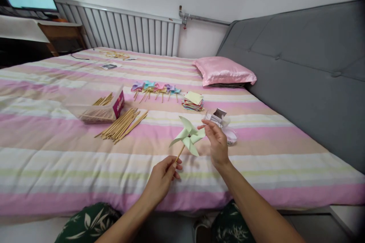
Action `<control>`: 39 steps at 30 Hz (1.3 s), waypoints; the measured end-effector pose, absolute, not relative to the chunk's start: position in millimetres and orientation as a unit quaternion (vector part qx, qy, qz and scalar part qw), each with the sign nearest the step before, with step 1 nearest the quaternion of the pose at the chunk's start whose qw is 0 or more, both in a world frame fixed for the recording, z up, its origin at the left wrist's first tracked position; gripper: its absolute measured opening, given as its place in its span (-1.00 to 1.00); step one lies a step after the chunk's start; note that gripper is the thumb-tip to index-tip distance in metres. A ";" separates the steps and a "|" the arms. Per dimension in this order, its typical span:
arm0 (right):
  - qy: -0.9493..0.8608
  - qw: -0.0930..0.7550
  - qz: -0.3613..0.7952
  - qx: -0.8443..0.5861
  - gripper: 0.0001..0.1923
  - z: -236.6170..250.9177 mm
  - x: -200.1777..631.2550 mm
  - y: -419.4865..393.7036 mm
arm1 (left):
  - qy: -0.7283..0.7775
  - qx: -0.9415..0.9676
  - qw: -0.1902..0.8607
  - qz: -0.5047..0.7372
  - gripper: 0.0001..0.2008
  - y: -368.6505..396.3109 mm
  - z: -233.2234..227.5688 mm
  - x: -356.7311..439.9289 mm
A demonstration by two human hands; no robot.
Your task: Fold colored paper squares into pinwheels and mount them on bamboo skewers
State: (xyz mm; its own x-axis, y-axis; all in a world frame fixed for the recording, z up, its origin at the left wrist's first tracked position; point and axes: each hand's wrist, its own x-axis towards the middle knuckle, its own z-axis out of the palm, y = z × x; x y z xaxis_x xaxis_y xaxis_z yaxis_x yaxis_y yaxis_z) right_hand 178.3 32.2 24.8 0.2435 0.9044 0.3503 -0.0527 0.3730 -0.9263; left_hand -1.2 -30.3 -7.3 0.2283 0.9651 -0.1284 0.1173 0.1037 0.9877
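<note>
Your left hand [163, 176] pinches the lower end of the thin wooden stick of a pale green paper pinwheel [188, 136], held up over the near edge of the bed [57, 159]. Your right hand [217, 142] has its fingertips lightly on one blade tip, fingers loosely curled, gripping nothing else. The pinwheel looks very light; the paper blades will likely crease easily, so hold by the stick, not the blades. Toward mid-bed: loose sticks [122, 125], a clear box [95, 106] with more sticks, a paper stack [194, 101], and finished pinwheels [155, 89] in a row. A crumpled clear bag [224, 123] lies just behind your right hand.
</note>
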 end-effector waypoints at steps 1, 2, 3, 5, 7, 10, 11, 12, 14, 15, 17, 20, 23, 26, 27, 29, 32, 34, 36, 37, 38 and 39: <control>-0.494 0.665 0.357 -0.431 -0.77 24.1 178.2 32.1 | 0.492 0.554 0.554 0.379 -0.77 -30.4 -7.2 -1.0; -0.488 0.668 0.354 -0.435 -0.80 23.1 178.1 32.2 | 0.493 0.557 0.550 0.379 -0.77 -30.5 -7.0 -0.9; -0.481 0.671 0.351 -0.442 -0.82 21.7 178.2 32.5 | 0.494 0.559 0.546 0.380 -0.78 -30.4 -6.7 -0.8; -0.468 0.672 0.350 -0.454 -0.85 18.3 178.3 33.3 | 0.497 0.560 0.540 0.385 -0.78 -29.8 -6.1 -0.9; -0.462 0.667 0.359 -0.461 -0.87 15.0 178.1 34.1 | 0.498 0.557 0.537 0.392 -0.78 -29.0 -5.3 -1.2; -0.462 0.656 0.373 -0.466 -0.88 11.9 176.7 33.7 | 0.499 0.548 0.535 0.405 -0.78 -28.2 -3.5 -1.7; -0.463 0.654 0.375 -0.466 -0.88 11.6 176.2 33.2 | 0.500 0.546 0.534 0.408 -0.78 -28.1 -2.9 -1.9; -0.463 0.653 0.375 -0.467 -0.88 11.7 175.8 32.6 | 0.501 0.545 0.532 0.410 -0.78 -28.1 -2.4 -2.1; -0.463 0.654 0.372 -0.468 -0.89 13.2 175.3 31.1 | 0.504 0.549 0.528 0.408 -0.77 -28.2 -1.9 -2.6; -0.464 0.656 0.369 -0.467 -0.89 14.7 175.3 30.4 | 0.505 0.552 0.526 0.405 -0.77 -28.3 -2.0 -2.9; -0.466 0.661 0.376 -0.453 -0.86 18.4 175.4 28.8 | 0.509 0.554 0.523 0.401 -0.77 -28.5 -2.4 -3.3; -0.446 0.659 0.447 -0.408 -0.66 24.5 174.6 26.2 | 0.515 0.549 0.518 0.406 -0.76 -28.5 -2.3 -3.4; -0.417 0.634 0.518 -0.395 -0.50 27.8 171.5 23.3 | 0.516 0.538 0.520 0.417 -0.74 -28.2 -0.1 -2.8; -0.433 0.595 0.553 -0.390 -0.62 27.4 167.6 21.3 | 0.517 0.536 0.520 0.419 -0.74 -28.0 2.3 -2.5; -0.440 0.588 0.558 -0.385 -0.67 26.8 166.5 21.0 | 0.516 0.538 0.520 0.417 -0.73 -27.9 2.6 -2.5; -0.445 0.590 0.557 -0.379 -0.74 25.6 165.4 21.0 | 0.515 0.541 0.521 0.413 -0.73 -27.7 2.1 -2.6; -0.431 0.607 0.539 -0.394 -0.72 25.1 166.5 22.0 | 0.512 0.545 0.528 0.403 -0.73 -27.6 -0.6 -2.6; -0.415 0.620 0.525 -0.411 -0.68 25.9 168.2 23.0 | 0.512 0.545 0.531 0.400 -0.73 -27.7 -2.4 -2.5; -0.400 0.629 0.517 -0.421 -0.64 26.6 169.8 24.0 | 0.513 0.544 0.530 0.400 -0.73 -28.2 -3.5 -2.4; -0.395 0.631 0.516 -0.424 -0.62 26.8 170.4 24.4 | 0.514 0.544 0.529 0.400 -0.73 -28.5 -3.9 -2.4; -0.390 0.631 0.516 -0.428 -0.62 26.7 170.7 24.8 | 0.515 0.544 0.528 0.400 -0.73 -28.7 -4.1 -2.5; -0.387 0.631 0.515 -0.433 -0.61 26.3 170.9 25.1 | 0.516 0.544 0.527 0.399 -0.73 -28.9 -4.3 -2.6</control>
